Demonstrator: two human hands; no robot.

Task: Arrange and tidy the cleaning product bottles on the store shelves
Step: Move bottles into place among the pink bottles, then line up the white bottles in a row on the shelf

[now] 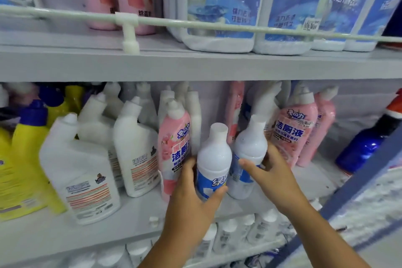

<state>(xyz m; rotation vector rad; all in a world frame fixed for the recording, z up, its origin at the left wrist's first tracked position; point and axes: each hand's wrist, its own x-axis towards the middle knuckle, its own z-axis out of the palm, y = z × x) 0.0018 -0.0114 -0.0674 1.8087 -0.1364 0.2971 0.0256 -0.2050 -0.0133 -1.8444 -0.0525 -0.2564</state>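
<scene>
White blue-labelled bottle (214, 163) stands upright, left hand (191, 200) wrapped round it; right hand's (272, 174) fingers (250, 164) grip its upright twin (248, 159), touching alongside.

Motion blur smears the yellow bottles (26, 159) at the left edge — their labels unreadable, partly cut off.

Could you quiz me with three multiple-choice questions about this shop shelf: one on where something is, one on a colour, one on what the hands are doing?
1. Where do the big blue-labelled jugs stand?
A. upper shelf
B. floor
C. in a basket

2. What colour is the bottle just left of the left hand?
A. green
B. pink
C. black

3. What are the hands doing?
A. hanging idle
B. each gripping a white bottle
C. holding a cloth

Answers: 1 A, they sit behind the rail on top. 2 B, pink body. 3 B, left hand grips one white bottle, right hand the other.
</scene>
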